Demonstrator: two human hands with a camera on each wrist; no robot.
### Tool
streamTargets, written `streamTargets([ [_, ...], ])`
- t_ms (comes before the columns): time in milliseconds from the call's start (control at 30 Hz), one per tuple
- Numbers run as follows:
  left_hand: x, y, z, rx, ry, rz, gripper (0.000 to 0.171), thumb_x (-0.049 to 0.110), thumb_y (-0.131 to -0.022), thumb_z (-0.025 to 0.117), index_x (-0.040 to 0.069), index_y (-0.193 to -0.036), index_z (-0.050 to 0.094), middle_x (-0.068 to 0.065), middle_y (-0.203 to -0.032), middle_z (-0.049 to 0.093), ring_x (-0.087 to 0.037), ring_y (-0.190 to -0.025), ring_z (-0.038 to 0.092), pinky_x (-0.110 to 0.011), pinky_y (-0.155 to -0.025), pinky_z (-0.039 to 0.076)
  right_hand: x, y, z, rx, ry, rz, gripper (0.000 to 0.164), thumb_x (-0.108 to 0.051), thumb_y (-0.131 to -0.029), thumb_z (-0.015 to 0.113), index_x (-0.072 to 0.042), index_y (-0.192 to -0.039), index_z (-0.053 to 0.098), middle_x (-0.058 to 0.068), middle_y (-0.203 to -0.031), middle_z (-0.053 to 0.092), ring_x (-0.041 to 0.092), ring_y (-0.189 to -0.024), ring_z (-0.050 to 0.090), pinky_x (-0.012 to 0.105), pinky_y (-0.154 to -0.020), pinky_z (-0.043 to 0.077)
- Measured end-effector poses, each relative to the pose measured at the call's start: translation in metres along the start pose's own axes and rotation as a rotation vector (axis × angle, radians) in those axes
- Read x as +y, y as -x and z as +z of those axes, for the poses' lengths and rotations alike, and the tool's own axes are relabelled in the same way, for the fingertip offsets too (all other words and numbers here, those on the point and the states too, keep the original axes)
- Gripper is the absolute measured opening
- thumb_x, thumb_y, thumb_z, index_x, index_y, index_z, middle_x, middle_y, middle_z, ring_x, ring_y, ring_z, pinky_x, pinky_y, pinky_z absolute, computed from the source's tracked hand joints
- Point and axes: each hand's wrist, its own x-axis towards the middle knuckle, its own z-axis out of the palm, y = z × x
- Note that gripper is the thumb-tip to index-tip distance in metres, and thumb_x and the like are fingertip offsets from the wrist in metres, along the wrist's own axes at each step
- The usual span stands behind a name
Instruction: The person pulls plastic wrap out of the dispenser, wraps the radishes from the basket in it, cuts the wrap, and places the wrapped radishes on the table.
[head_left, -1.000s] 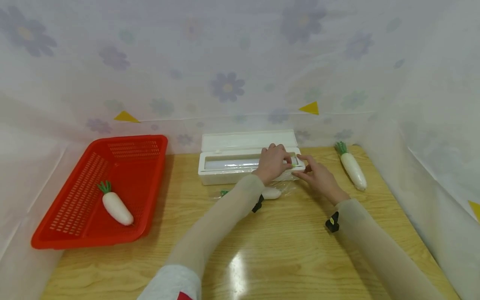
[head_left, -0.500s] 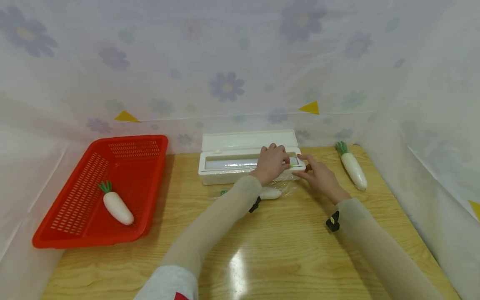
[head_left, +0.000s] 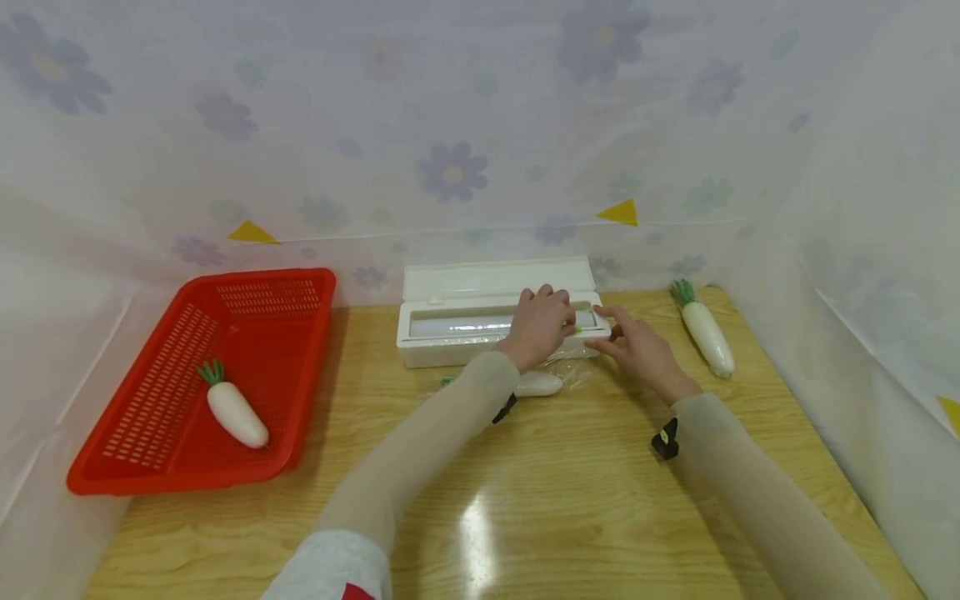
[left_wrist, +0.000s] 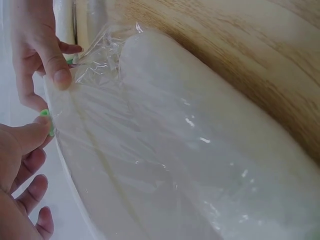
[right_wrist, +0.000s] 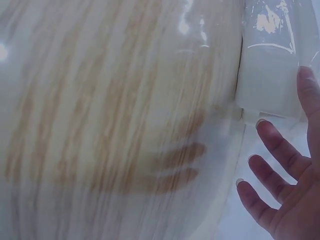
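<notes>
Currently, at the near left, the red basket (head_left: 180,482) is being supported on the wooden table (head_left: 570,517), with one white radish (head_left: 236,415) being held inside it. Farther in, a second radish (head_left: 540,384) is being covered by clear film (left_wrist: 100,69); it is lying just in front of the white box (head_left: 438,357), partly hidden by the left sleeve. The right end of the box is being gripped by the right hand (head_left: 641,354), thumb at the front and index finger on top, the other fingers being spread apart. A green slider (left_wrist: 50,125) is being pinched between thumb and fingertip of the left hand (head_left: 536,325); since the earlier views it is being shifted slightly leftward along the front edge, the right-hand grip being kept in place. Film severing is therefore being judged to be in its initial portion, most of the edge being untraversed. Behind, the lid (head_left: 498,277) is being held raised. A third radish (head_left: 707,337) is being left at the right.
</notes>
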Motion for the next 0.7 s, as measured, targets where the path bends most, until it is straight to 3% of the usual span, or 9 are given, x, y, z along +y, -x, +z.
streamTargets([
  [700,-0.021,0.012,0.001,0.008,0.099,-0.014,0.019,0.040,-0.090,0.058,0.028,-0.098,0.071,0.011,-0.097,0.054,-0.011,-0.090,0.043,-0.032,-0.080,0.034,0.001,-0.002,-0.001,-0.021,-0.025,0.025,0.064,-0.054,-0.085,0.058,-0.029,-0.141,0.037,0.005,-0.092,0.064,0.024,-0.084,0.059,0.046,-0.074,0.045],
])
